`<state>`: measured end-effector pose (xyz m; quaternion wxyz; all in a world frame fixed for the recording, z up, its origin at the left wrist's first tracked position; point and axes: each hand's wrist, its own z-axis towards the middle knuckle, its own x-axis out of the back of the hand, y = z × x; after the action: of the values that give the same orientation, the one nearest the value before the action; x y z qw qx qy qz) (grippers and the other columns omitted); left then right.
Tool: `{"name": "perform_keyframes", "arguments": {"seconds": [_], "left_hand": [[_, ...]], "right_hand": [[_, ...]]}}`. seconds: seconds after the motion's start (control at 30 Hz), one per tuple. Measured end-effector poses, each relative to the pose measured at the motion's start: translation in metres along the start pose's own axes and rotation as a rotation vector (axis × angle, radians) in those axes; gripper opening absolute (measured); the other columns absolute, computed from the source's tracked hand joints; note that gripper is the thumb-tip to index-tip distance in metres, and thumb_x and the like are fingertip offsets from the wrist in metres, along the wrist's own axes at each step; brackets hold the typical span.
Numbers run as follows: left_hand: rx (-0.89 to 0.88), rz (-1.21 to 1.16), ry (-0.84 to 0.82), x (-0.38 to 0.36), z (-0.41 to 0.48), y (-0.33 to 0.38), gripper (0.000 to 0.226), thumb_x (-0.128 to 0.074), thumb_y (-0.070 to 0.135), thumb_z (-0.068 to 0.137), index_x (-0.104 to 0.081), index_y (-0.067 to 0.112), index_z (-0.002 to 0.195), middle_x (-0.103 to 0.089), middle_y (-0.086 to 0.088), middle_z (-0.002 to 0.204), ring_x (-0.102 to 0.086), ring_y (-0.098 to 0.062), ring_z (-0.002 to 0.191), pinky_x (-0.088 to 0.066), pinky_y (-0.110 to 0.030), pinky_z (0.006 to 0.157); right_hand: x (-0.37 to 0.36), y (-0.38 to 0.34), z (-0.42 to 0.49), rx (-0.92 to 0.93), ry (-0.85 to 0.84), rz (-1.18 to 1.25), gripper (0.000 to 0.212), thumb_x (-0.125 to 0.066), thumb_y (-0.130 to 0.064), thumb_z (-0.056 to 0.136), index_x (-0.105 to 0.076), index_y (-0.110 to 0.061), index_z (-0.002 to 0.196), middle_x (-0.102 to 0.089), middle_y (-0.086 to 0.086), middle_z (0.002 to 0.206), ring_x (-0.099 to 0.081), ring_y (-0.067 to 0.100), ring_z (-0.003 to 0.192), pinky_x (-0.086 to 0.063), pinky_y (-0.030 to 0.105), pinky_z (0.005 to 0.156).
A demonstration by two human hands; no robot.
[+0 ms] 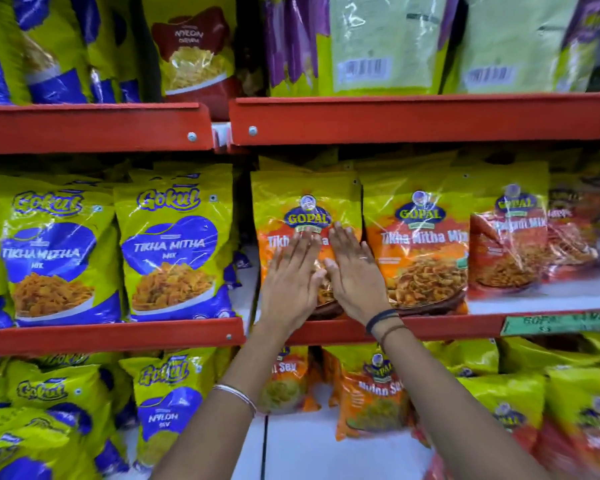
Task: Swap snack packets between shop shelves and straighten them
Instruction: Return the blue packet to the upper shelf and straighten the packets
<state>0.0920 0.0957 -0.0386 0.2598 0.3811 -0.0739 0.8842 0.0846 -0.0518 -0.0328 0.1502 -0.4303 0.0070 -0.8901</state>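
An orange and yellow Gopal Tikha Mitha Mix packet (305, 199) stands upright on the middle red shelf (437, 325). My left hand (290, 282) and my right hand (352, 271) lie flat against its front, side by side, fingers straight and pointing up. Neither hand grips it. Beside it on the right stands a second Gopal Tikha Mitha Mix packet (420, 244). On the left shelf section stand blue and yellow Gokul Tikha Mitha Mix packets (175, 244), upright in a row.
A red Gopal packet (508, 244) leans at the right of the same shelf. The top shelf holds packets turned back-out, with their barcodes (364, 69) showing. The lower shelf holds Gokul Nylon Sev (167, 400) and Gopal Nylon Sev packets (374, 396).
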Motion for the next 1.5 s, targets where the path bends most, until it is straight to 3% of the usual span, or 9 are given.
{"name": "perform_keyframes", "arguments": {"seconds": [0.3,0.4,0.57,0.7,0.8,1.0,1.17,1.33,1.5], "left_hand": [[0.203,-0.146,0.191,0.011,0.02,0.05,0.049,-0.03,0.037,0.094,-0.043,0.011,0.133,-0.044,-0.01,0.145,-0.028,-0.026,0.141,-0.019,-0.045,0.117],[0.147,-0.461,0.24,0.017,0.052,0.083,0.037,-0.042,0.022,0.096,-0.046,0.005,0.128,-0.049,-0.014,0.138,-0.039,-0.024,0.131,-0.031,-0.035,0.111],[0.575,-0.807,0.153,0.012,0.125,0.103,0.028,-0.048,0.025,0.095,-0.06,0.001,0.104,-0.066,-0.022,0.106,-0.061,-0.036,0.101,-0.045,-0.035,0.079],[0.794,-0.936,0.053,0.009,0.169,0.096,0.036,-0.057,0.038,0.089,-0.068,0.003,0.086,-0.069,-0.026,0.099,-0.063,-0.04,0.099,-0.046,-0.039,0.076],[0.777,-0.946,0.103,0.002,0.186,0.09,0.019,-0.076,0.032,0.071,-0.064,0.017,0.07,-0.07,-0.021,0.108,-0.063,-0.034,0.105,-0.048,-0.037,0.086],[0.755,-0.987,0.172,-0.018,0.194,0.072,0.014,-0.074,0.017,0.071,-0.062,0.018,0.078,-0.07,-0.019,0.104,-0.056,-0.021,0.08,-0.042,-0.029,0.071],[0.664,-0.729,0.16,-0.013,0.185,0.081,0.013,-0.068,0.033,0.079,-0.062,0.025,0.087,-0.07,-0.015,0.106,-0.064,-0.036,0.099,-0.05,-0.041,0.077],[0.351,-0.343,0.285,0.005,0.121,0.124,0.048,-0.038,0.044,0.095,-0.046,0.009,0.126,-0.045,-0.019,0.135,-0.045,-0.035,0.124,-0.046,-0.044,0.09],[-0.004,-0.14,0.113,-0.048,0.045,0.154,0.057,-0.031,0.04,0.099,-0.013,0.018,0.148,-0.009,-0.001,0.16,-0.003,-0.012,0.147,-0.006,-0.032,0.119]], "right_hand": [[0.065,0.043,-0.013,0.03,0.172,0.393,0.049,-0.031,-0.032,0.098,-0.03,-0.015,0.144,-0.031,0.004,0.154,-0.025,0.014,0.144,-0.016,0.025,0.118],[0.098,0.085,-0.01,-0.131,0.387,0.58,0.043,-0.04,-0.027,0.096,-0.043,-0.012,0.136,-0.046,0.009,0.144,-0.039,0.018,0.135,-0.028,0.029,0.113],[0.12,0.154,0.033,-0.493,0.413,0.732,0.047,-0.047,-0.031,0.094,-0.044,0.0,0.13,-0.047,0.023,0.134,-0.045,0.034,0.125,-0.036,0.038,0.103],[0.129,0.174,0.074,-0.632,0.294,0.931,0.023,-0.051,-0.019,0.093,-0.062,0.001,0.091,-0.062,0.033,0.094,-0.047,0.02,0.078,-0.036,0.02,0.054],[0.131,0.183,0.086,-0.71,0.355,0.969,0.018,-0.055,-0.012,0.09,-0.06,-0.018,0.074,-0.054,-0.009,0.044,-0.038,0.002,0.043,-0.024,0.013,0.039],[0.122,0.191,0.089,-0.665,0.45,0.809,0.018,-0.059,-0.011,0.079,-0.069,0.001,0.087,-0.067,0.019,0.086,-0.045,0.017,0.058,-0.031,0.028,0.053],[0.123,0.182,0.086,-0.703,0.502,0.689,0.019,-0.053,-0.011,0.088,-0.068,0.0,0.094,-0.069,0.024,0.102,-0.062,0.035,0.093,-0.043,0.034,0.073],[0.12,0.158,0.03,-0.404,0.569,0.503,0.038,-0.04,-0.026,0.096,-0.051,-0.003,0.124,-0.053,0.019,0.127,-0.049,0.03,0.119,-0.036,0.033,0.097],[0.065,0.134,-0.045,-0.058,0.366,0.207,0.053,-0.029,-0.032,0.098,-0.019,-0.017,0.148,-0.019,0.002,0.158,-0.013,0.014,0.147,-0.013,0.032,0.12]]}}
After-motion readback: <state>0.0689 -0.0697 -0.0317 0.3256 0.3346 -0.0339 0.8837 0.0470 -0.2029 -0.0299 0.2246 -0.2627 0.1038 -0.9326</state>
